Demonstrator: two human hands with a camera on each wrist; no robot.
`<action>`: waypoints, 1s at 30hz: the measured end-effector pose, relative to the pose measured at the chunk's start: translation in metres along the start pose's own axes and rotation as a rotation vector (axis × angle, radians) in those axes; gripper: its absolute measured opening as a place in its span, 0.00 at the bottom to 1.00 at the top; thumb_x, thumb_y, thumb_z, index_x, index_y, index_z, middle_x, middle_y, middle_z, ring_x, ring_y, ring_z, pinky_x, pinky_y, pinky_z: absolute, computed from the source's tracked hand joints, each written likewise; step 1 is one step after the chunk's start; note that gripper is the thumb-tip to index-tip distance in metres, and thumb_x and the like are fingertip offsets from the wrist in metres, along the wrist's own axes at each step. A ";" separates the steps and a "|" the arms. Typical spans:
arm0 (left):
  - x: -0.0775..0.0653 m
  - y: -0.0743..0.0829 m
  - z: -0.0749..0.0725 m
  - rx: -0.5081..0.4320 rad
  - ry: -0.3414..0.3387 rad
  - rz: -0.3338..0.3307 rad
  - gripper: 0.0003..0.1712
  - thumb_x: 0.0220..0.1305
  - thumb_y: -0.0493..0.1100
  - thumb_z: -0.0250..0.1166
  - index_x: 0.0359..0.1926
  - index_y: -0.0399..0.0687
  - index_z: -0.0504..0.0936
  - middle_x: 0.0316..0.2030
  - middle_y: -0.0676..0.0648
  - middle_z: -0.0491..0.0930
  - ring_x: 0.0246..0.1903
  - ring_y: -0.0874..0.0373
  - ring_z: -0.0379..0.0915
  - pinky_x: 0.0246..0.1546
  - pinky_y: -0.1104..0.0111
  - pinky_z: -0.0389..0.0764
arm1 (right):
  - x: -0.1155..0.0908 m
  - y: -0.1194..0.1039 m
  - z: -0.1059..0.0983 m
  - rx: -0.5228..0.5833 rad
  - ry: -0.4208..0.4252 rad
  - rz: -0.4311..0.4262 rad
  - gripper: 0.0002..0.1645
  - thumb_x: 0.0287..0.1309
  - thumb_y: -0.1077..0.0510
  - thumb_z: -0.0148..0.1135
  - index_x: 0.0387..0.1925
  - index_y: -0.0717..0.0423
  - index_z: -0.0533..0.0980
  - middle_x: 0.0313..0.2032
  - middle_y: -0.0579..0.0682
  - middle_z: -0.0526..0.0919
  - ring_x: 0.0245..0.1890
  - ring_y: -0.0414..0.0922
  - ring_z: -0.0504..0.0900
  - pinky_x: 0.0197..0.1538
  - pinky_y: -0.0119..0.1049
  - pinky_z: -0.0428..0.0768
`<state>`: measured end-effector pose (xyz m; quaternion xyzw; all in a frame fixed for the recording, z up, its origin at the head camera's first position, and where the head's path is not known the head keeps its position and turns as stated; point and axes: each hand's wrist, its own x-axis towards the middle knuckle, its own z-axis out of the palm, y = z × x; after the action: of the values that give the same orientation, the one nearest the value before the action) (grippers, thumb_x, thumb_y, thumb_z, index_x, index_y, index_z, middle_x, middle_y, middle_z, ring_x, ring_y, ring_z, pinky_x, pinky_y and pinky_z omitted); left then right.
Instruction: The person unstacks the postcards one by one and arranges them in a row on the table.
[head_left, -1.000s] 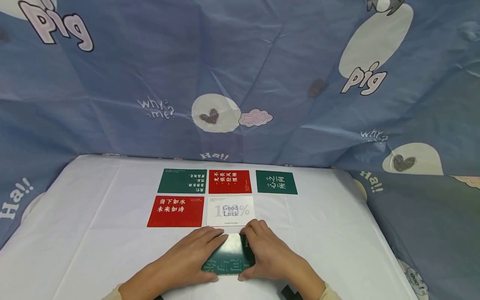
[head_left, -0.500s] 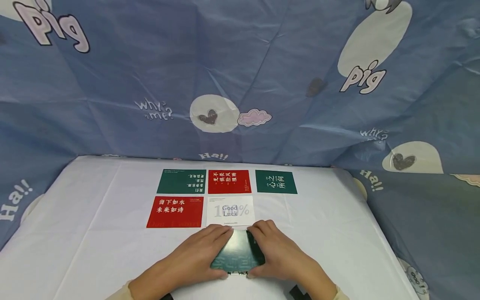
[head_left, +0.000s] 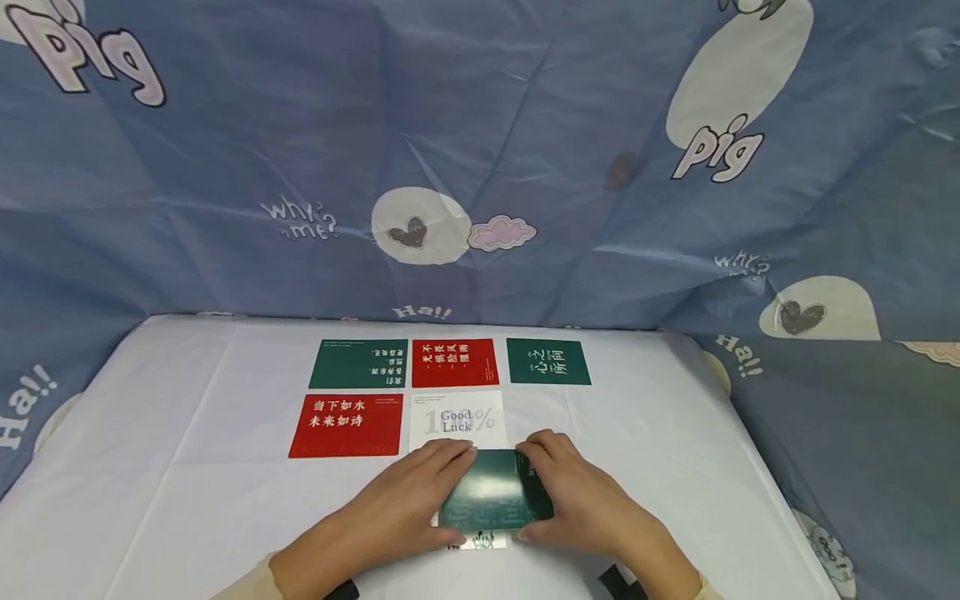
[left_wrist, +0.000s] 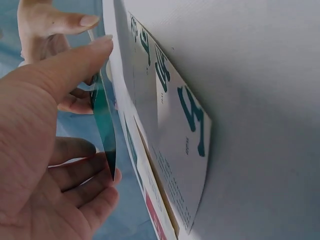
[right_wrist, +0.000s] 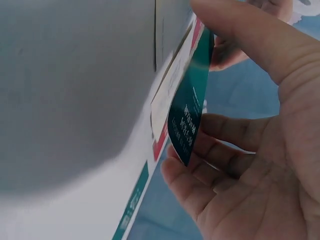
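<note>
A glossy green card (head_left: 491,492) spans both hands, raised off the table. My left hand (head_left: 408,500) holds its left edge, thumb at the near side and fingers at the far side. My right hand (head_left: 596,504) grips the right edge the same way. Below it lies a white card (left_wrist: 172,117) with green brush characters, which the green card mostly covers in the head view. The white "Good Luck" card (head_left: 450,408) lies just beyond, its near edge partly behind the hands.
Beyond the hands, a red card (head_left: 345,437) lies left of the "Good Luck" card. The back row has a green card (head_left: 345,367), a red card (head_left: 450,377) and another green card (head_left: 528,375). Patterned blue cloth (head_left: 315,275) hangs behind the white table (head_left: 187,517).
Both hands have moved right and away from the body with the green card. The white card with green characters now shows under its near edge.
</note>
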<state>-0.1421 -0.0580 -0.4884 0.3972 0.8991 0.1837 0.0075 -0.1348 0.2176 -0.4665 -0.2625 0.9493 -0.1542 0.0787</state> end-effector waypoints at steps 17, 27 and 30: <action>0.050 0.013 0.003 0.145 0.007 0.054 0.53 0.54 0.60 0.81 0.73 0.37 0.71 0.68 0.43 0.73 0.68 0.49 0.67 0.72 0.61 0.68 | -0.009 0.033 -0.017 -0.110 0.080 0.053 0.58 0.38 0.41 0.88 0.70 0.56 0.72 0.65 0.49 0.72 0.66 0.51 0.68 0.63 0.48 0.79; 0.092 0.018 0.011 0.265 0.015 0.050 0.53 0.57 0.63 0.77 0.73 0.36 0.71 0.67 0.43 0.74 0.67 0.47 0.68 0.72 0.57 0.67 | -0.002 0.069 -0.022 -0.125 0.087 0.074 0.56 0.42 0.46 0.86 0.71 0.61 0.71 0.67 0.54 0.71 0.68 0.54 0.68 0.64 0.52 0.78; 0.101 0.019 0.014 0.283 0.021 0.045 0.52 0.57 0.63 0.77 0.72 0.36 0.71 0.67 0.42 0.74 0.66 0.47 0.69 0.72 0.58 0.68 | 0.000 0.075 -0.025 -0.121 0.079 0.075 0.56 0.43 0.48 0.86 0.71 0.62 0.70 0.68 0.55 0.70 0.69 0.55 0.67 0.65 0.53 0.77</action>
<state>-0.1953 0.0306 -0.4813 0.4125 0.9069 0.0596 -0.0621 -0.1764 0.2849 -0.4680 -0.2246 0.9684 -0.1036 0.0310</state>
